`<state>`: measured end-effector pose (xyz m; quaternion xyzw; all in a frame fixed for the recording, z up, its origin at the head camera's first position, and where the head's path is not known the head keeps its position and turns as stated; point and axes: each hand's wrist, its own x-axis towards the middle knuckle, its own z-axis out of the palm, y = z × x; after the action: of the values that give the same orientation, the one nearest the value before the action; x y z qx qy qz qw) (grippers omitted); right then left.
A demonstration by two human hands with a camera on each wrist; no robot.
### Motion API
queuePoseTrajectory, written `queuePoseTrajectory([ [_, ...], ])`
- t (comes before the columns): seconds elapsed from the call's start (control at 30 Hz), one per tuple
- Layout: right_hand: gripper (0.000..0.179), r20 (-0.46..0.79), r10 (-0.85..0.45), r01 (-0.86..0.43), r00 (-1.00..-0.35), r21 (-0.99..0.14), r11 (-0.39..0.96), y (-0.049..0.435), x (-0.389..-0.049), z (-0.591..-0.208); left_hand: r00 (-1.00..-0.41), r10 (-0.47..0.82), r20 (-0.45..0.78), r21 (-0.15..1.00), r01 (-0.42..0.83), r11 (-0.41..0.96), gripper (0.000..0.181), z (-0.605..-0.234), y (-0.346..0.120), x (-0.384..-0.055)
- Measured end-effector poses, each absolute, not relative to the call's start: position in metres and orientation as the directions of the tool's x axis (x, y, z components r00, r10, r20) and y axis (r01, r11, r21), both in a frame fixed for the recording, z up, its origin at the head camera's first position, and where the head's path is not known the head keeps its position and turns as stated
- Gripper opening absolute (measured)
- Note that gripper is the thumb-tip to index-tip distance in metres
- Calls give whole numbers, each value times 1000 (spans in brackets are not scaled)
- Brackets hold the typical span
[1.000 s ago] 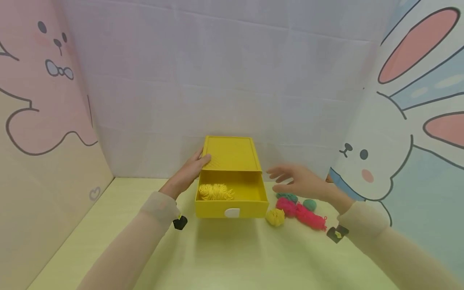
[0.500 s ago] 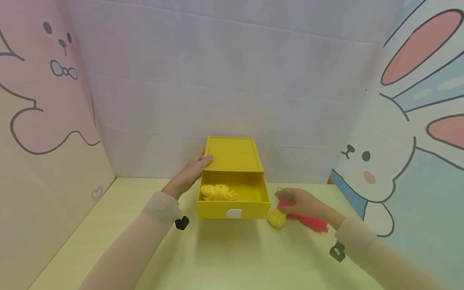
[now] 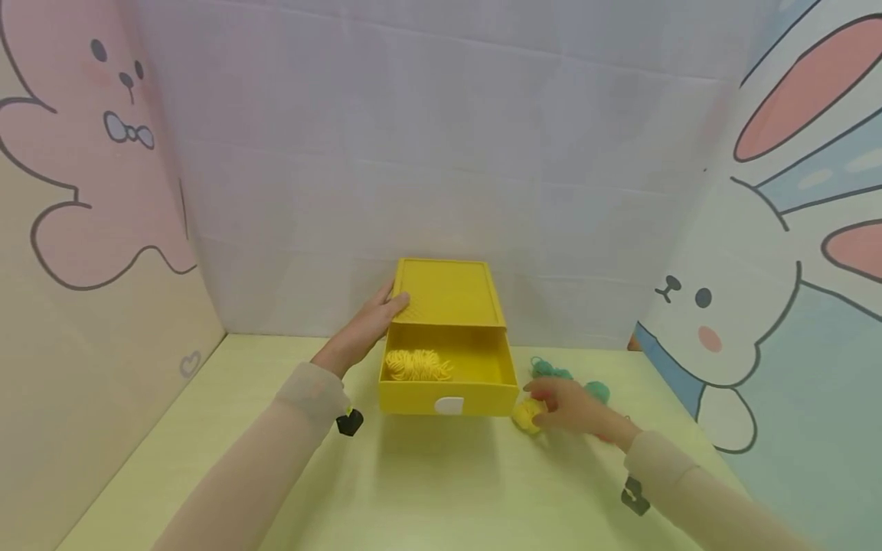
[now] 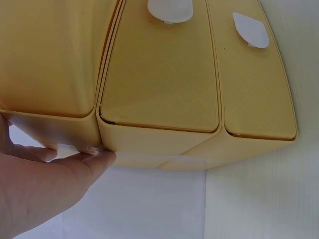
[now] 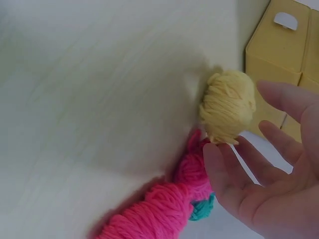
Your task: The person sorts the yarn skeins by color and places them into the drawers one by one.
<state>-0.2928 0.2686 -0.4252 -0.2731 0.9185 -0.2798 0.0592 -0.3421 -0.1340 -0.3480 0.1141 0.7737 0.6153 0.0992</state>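
On a pale yellow-green table [image 3: 441, 482], smooth and softly lit, a yellow drawer box [image 3: 451, 291] stands near the white back wall [image 3: 448, 138], whose covering is faintly creased. Side walls close the space in: at left, a pink cartoon animal [image 3: 117, 207] with a bow tie above a small heart [image 3: 189, 363]; at right, a large white rabbit [image 3: 723, 314] against pale blue. Shadows fall on the table in front of the box and under the arms.

The top drawer [image 3: 416, 399] is pulled out, with a white handle [image 3: 449, 405] on its front and a bundle of yellow yarn [image 3: 418, 365] lying in its left part. The left wrist view shows two closed drawers [image 4: 159, 74] below it.

The left hand [image 3: 367, 325] grips the box at its left edge, thumb over the top and fingers against the side. The right hand [image 3: 568, 407] is spread wide beside a yellow yarn ball [image 3: 527, 415] on the table, just right of the drawer; whether the fingertips touch it I cannot tell. Next to that ball lies pink yarn [image 5: 149, 214], mostly hidden by the hand in the head view. Farther back are some green yarn [image 3: 550, 369] and a green ball [image 3: 598, 392].
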Motion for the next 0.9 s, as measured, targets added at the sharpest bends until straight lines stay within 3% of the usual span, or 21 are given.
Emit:
queuePoseTrajectory([
  [0.17, 50, 101, -561, -536, -822, -474, 699, 264, -293, -434, -953, 302, -11, 977, 55, 208, 83, -349, -135, -341],
  [0.33, 49, 104, -534, -521, -839, -437, 734, 259, -295, -446, -953, 303, -5, 976, 61, 209, 82, -349, -135, -342],
  [0.9, 45, 66, -506, -480, -860, -441, 758, 270, -297, -457, -953, 302, 10, 973, 79, 217, 82, -349, -134, -342],
])
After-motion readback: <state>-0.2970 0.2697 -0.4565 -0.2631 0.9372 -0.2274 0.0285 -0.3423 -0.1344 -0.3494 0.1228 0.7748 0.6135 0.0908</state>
